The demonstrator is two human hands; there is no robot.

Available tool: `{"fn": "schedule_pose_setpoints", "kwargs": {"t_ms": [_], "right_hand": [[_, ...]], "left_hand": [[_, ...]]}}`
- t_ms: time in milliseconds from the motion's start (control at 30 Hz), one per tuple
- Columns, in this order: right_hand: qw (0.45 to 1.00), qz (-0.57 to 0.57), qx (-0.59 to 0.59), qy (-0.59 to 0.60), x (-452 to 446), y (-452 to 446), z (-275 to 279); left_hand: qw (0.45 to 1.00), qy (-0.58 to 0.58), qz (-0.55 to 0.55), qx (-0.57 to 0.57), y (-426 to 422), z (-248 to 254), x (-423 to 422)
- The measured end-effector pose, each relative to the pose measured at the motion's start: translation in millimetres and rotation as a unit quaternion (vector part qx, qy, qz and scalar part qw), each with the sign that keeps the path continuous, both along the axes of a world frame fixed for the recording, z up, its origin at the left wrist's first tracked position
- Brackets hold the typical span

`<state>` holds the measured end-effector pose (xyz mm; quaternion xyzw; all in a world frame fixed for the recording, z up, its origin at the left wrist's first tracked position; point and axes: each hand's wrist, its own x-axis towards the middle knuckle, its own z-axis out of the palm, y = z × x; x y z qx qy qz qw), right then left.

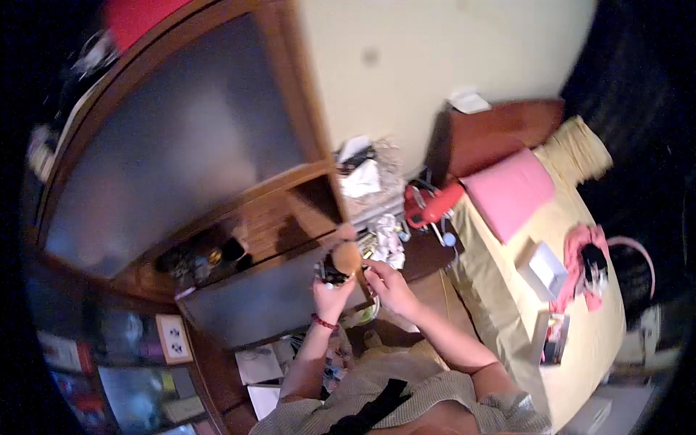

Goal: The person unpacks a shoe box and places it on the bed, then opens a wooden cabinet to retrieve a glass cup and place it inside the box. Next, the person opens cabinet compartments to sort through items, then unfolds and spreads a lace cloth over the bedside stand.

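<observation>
In the head view my left hand (333,296), with a red bracelet at the wrist, is wrapped round a small dark object (331,274) in front of my body. Against that object's upper right is a round tan piece (346,257); blur hides whether the two are joined. Close by on the right, my right hand (389,287) has its fingers pinched together near the tan piece. A small dark bit shows at those fingertips, too blurred to name.
A wooden cabinet (312,170) with a large dark panel and a shelf stands ahead left. To the right is a bed (587,362) with a pink pillow (513,190), a white open box (542,272) and a narrow filled box (552,338). A red object (437,206) sits between them.
</observation>
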<state>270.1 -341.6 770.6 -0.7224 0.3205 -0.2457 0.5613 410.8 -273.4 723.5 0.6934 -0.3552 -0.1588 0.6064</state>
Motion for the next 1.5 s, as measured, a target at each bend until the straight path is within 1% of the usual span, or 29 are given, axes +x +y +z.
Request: {"fn": "schedule_pose_setpoints", "kwargs": {"t_ms": [33, 67, 100, 167, 200, 300, 333, 400, 433, 467, 500, 533, 567, 600, 633, 667, 767, 833, 900, 967, 1000, 1033, 1100, 1167, 1233, 1267, 1367, 1400, 1500], "right_hand": [[0.997, -0.024, -0.079, -0.009, -14, -6, -6], [0.999, -0.033, 0.016, 0.014, -32, -12, -10], [0.998, -0.040, 0.001, 0.049, -55, -18, 10], [0.992, -0.053, 0.070, 0.086, -103, -26, 8], [0.987, -0.068, 0.113, 0.095, -129, -29, 12], [0.977, -0.103, 0.165, 0.088, -213, -39, -29], [0.986, -0.142, 0.086, -0.009, -241, -39, -64], [0.956, -0.088, 0.186, -0.210, -312, -52, -131], [0.927, -0.143, 0.257, -0.232, -337, -53, -133], [0.888, -0.202, 0.321, -0.258, -362, -54, -135], [0.894, -0.263, 0.278, -0.235, -378, -54, -113], [0.876, -0.314, 0.284, -0.229, -401, -63, -116], [0.857, -0.364, 0.290, -0.222, -425, -76, -119], [0.825, -0.415, 0.294, -0.248, -447, -90, -115], [0.780, -0.430, 0.301, -0.341, -475, -108, -133], [0.728, -0.439, 0.303, -0.431, -504, -126, -152], [0.750, -0.548, 0.252, -0.271, -577, -190, -177], [0.744, -0.593, 0.221, -0.217, -623, -235, -231], [0.721, -0.639, 0.199, -0.178, -655, -278, -288], [0.726, -0.580, 0.249, -0.274, -696, -315, -344], [0.715, -0.589, 0.262, -0.271, -709, -336, -367], [0.705, -0.596, 0.274, -0.268, -718, -354, -383], [0.732, -0.586, 0.275, -0.211, -729, -389, -419], [0.721, -0.612, 0.291, -0.144, -727, -412, -428], [0.687, -0.621, 0.364, -0.099, -724, -426, -428], [0.704, -0.612, 0.350, -0.084, -719, -425, -432], [0.670, -0.649, 0.359, -0.034, -719, -436, -465], [0.650, -0.671, 0.357, -0.006, -717, -440, -464], [0.646, -0.683, 0.335, -0.071, -707, -434, -456]], "left_hand": [[0.999, 0.008, -0.049, -0.005, -4, 8, -20], [0.992, -0.047, -0.109, 0.032, -9, -1, -33], [0.988, -0.084, -0.131, 0.000, -21, 6, -55], [0.972, -0.076, -0.224, -0.009, -42, -2, -90], [0.960, -0.070, -0.272, -0.009, -53, 4, -113], [0.911, -0.072, -0.405, -0.006, -86, 5, -186], [0.890, -0.113, -0.442, -0.021, -98, 1, -209], [0.842, -0.174, -0.510, -0.024, -125, -19, -260], [0.819, -0.165, -0.549, 0.014, -139, -21, -287], [0.815, -0.135, -0.563, 0.021, -151, -26, -315], [0.811, -0.106, -0.575, 0.028, -163, -31, -344], [0.807, -0.175, -0.563, 0.037, -175, -28, -367], [0.817, -0.164, -0.553, 0.031, -188, -33, -388], [0.826, -0.154, -0.541, 0.024, -200, -40, -409], [0.834, -0.145, -0.531, 0.019, -209, -44, -428], [0.841, -0.101, -0.532, 0.021, -219, -46, -446], [0.850, -0.046, -0.521, 0.066, -242, -80, -480], [0.862, -0.029, -0.501, 0.074, -249, -99, -494], [0.864, -0.003, -0.483, 0.141, -249, -112, -500], [0.858, -0.040, -0.482, 0.175, -248, -122, -498], [0.860, -0.019, -0.485, 0.157, -250, -127, -498], [0.862, 0.009, -0.466, 0.198, -245, -133, -495], [0.861, 0.059, -0.417, 0.285, -240, -150, -489], [0.859, 0.057, -0.405, 0.309, -237, -165, -484], [0.856, 0.062, -0.397, 0.325, -238, -174, -480], [0.856, 0.069, -0.395, 0.328, -236, -176, -477], [0.856, 0.082, -0.390, 0.330, -238, -180, -475], [0.856, 0.085, -0.389, 0.328, -239, -181, -473], [0.864, 0.095, -0.388, 0.306, -241, -178, -464]]}}
